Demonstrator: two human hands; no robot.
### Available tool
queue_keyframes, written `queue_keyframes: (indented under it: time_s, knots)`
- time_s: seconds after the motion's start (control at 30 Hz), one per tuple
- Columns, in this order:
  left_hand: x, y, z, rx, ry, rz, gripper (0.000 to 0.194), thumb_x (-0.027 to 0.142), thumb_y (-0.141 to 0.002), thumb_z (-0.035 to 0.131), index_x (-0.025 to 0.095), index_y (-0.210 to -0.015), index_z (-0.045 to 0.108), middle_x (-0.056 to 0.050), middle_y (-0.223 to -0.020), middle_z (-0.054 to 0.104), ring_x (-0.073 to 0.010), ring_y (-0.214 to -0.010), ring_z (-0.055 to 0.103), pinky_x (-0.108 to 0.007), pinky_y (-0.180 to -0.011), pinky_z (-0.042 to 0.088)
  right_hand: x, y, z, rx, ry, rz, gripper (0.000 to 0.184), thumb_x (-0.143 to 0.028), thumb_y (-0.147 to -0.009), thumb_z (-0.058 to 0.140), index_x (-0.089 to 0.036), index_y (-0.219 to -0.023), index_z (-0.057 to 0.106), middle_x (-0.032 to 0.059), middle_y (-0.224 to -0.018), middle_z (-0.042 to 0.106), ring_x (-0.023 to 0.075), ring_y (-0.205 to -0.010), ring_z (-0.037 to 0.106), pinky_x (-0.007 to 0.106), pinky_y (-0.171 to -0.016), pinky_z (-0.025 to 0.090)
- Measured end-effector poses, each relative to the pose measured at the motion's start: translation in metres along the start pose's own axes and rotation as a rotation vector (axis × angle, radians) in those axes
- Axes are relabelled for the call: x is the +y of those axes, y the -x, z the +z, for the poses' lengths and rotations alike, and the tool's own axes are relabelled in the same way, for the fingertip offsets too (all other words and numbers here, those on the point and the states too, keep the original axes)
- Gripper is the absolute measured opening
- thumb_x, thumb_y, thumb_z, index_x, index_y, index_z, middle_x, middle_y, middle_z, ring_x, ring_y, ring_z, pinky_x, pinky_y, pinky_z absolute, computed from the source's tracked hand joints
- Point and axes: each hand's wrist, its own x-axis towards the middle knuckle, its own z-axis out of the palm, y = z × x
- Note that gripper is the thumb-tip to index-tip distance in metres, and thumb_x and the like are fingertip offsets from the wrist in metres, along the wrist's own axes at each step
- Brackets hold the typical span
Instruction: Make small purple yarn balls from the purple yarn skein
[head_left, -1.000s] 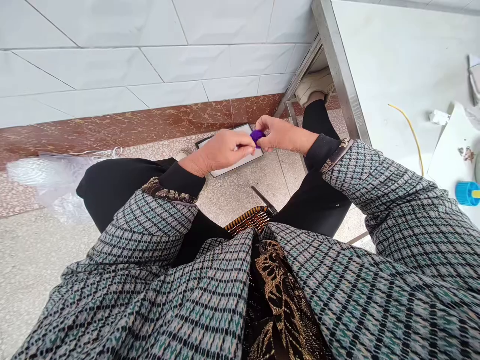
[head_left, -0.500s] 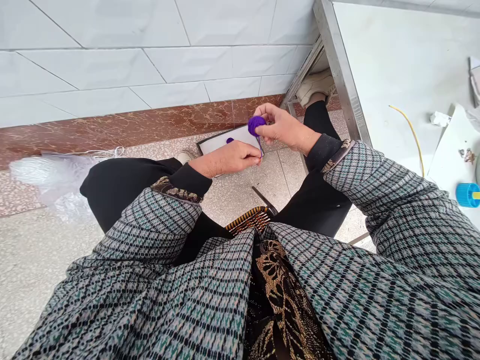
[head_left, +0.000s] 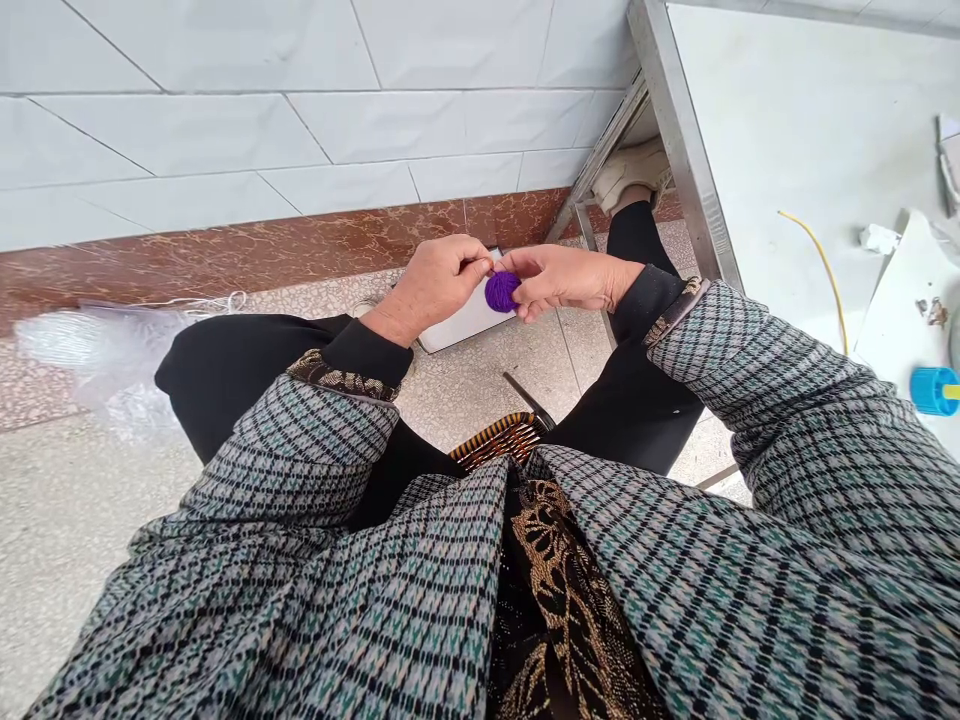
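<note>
A small round ball of purple yarn (head_left: 501, 292) is held in the air in front of the body, between the two black-trousered legs (head_left: 232, 380). It is gripped at its right side by the right hand (head_left: 570, 277), whose thumb and fingers are closed on the wound strands; most of the ball's near face is left exposed. The left hand (head_left: 435, 285) is brought in from the other side, its thumb and forefinger pinched together at the ball's upper left edge; whether a strand is caught in that pinch cannot be told. The fingertips of both hands are brought very near each other. Below the ball, a flat white panel with a dark rim (head_left: 461, 325) is seen on the speckled stone floor (head_left: 487, 380), partly hidden by the hands. The floor is bordered by a reddish-brown marbled skirting (head_left: 315, 247), above which the wall is faced with white tiles (head_left: 225, 60). A clear, crumpled plastic bag (head_left: 112, 370) is noted on the floor beyond the left knee. At the right, a white tabletop with a metal frame (head_left: 780, 130) is seen; on it are noted a thin yellow cord (head_left: 821, 265), curved, and a blue ribbed cap (head_left: 932, 390) near the picture's edge.
</note>
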Motion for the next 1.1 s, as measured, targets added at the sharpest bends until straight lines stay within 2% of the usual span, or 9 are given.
queue_keyframes:
  time_s: [0.13, 0.3, 0.37, 0.5, 0.6, 0.73, 0.83, 0.9, 1.1]
  knots:
    - [0.0, -0.001, 0.003, -0.033, -0.018, -0.046, 0.022, 0.027, -0.094, 0.054, 0.018, -0.083, 0.07, -0.007, -0.086, 0.075, -0.02, -0.082, 0.064, -0.034, -0.08, 0.05, -0.005, -0.003, -0.001, 0.125, -0.137, -0.133, 0.031, -0.002, -0.088, 0.08, -0.02, -0.101, 0.058, -0.0032, -0.08, 0.068, 0.0086, -0.067, 0.067, 0.018, -0.069, 0.063]
    - [0.014, 0.006, 0.004, -0.302, 0.054, 0.138, 0.024, 0.031, -0.094, 0.056, 0.018, -0.086, 0.074, -0.004, -0.083, 0.075, -0.0166, -0.076, 0.063, -0.03, -0.08, 0.051, 0.006, -0.016, -0.013, 0.322, -0.045, -0.219, 0.031, -0.003, -0.091, 0.08, -0.021, -0.096, 0.054, -0.0051, -0.076, 0.062, 0.0072, -0.063, 0.063, 0.015, -0.061, 0.057]
    - [0.018, 0.007, 0.0, -0.288, 0.068, 0.174, 0.024, 0.03, -0.095, 0.056, 0.018, -0.084, 0.073, -0.005, -0.087, 0.076, -0.0172, -0.08, 0.065, -0.031, -0.082, 0.052, 0.013, -0.017, -0.016, 0.242, 0.107, -0.145, 0.034, 0.0, -0.085, 0.083, -0.02, -0.092, 0.057, -0.005, -0.074, 0.062, 0.0078, -0.059, 0.06, 0.016, -0.053, 0.052]
    - [0.013, 0.004, -0.009, -0.084, 0.036, 0.105, 0.022, 0.027, -0.095, 0.054, 0.019, -0.083, 0.07, -0.008, -0.093, 0.076, -0.0199, -0.089, 0.067, -0.034, -0.087, 0.052, 0.014, -0.01, -0.012, -0.057, 0.206, -0.053, 0.031, -0.002, -0.079, 0.087, -0.019, -0.091, 0.063, -0.0041, -0.074, 0.066, 0.0083, -0.057, 0.061, 0.017, -0.052, 0.053]
    - [0.005, 0.0, -0.009, -0.032, 0.016, 0.012, 0.022, 0.029, -0.096, 0.053, 0.019, -0.085, 0.07, -0.008, -0.092, 0.075, -0.0206, -0.089, 0.066, -0.033, -0.085, 0.052, 0.003, -0.003, -0.006, -0.038, 0.027, -0.146, 0.028, -0.006, -0.085, 0.084, -0.019, -0.097, 0.063, -0.005, -0.076, 0.068, 0.0077, -0.058, 0.061, 0.017, -0.058, 0.056]
    - [0.005, 0.0, -0.004, -0.25, -0.001, 0.023, 0.025, 0.032, -0.095, 0.054, 0.017, -0.089, 0.073, -0.003, -0.078, 0.071, -0.0171, -0.076, 0.063, -0.029, -0.077, 0.048, -0.01, -0.001, -0.002, 0.2, -0.174, -0.23, 0.023, -0.009, -0.098, 0.075, -0.021, -0.098, 0.055, -0.0051, -0.074, 0.066, 0.0083, -0.06, 0.063, 0.017, -0.062, 0.058]
    - [0.014, 0.003, -0.004, -0.478, 0.035, 0.109, 0.025, 0.033, -0.094, 0.056, 0.019, -0.087, 0.076, 0.0, -0.073, 0.071, -0.0142, -0.068, 0.06, -0.026, -0.074, 0.047, -0.007, -0.007, -0.004, 0.358, -0.115, -0.234, 0.027, -0.004, -0.101, 0.068, -0.022, -0.095, 0.049, -0.0046, -0.074, 0.063, 0.0081, -0.06, 0.062, 0.016, -0.057, 0.054]
    - [0.021, 0.004, -0.007, -0.527, 0.068, 0.139, 0.024, 0.032, -0.093, 0.057, 0.02, -0.086, 0.076, -0.001, -0.074, 0.073, -0.0139, -0.067, 0.061, -0.026, -0.073, 0.047, 0.001, -0.014, -0.008, 0.385, 0.002, -0.216, 0.034, -0.001, -0.095, 0.073, -0.023, -0.095, 0.047, -0.0053, -0.073, 0.061, 0.009, -0.06, 0.062, 0.016, -0.053, 0.051]
    - [0.022, 0.007, -0.015, -0.256, 0.084, 0.126, 0.023, 0.032, -0.092, 0.057, 0.02, -0.081, 0.073, -0.005, -0.087, 0.077, -0.018, -0.08, 0.067, -0.03, -0.08, 0.051, 0.019, -0.015, -0.015, 0.086, 0.299, -0.056, 0.044, 0.004, -0.078, 0.084, -0.022, -0.095, 0.053, -0.0055, -0.072, 0.061, 0.0113, -0.059, 0.063, 0.019, -0.05, 0.051]
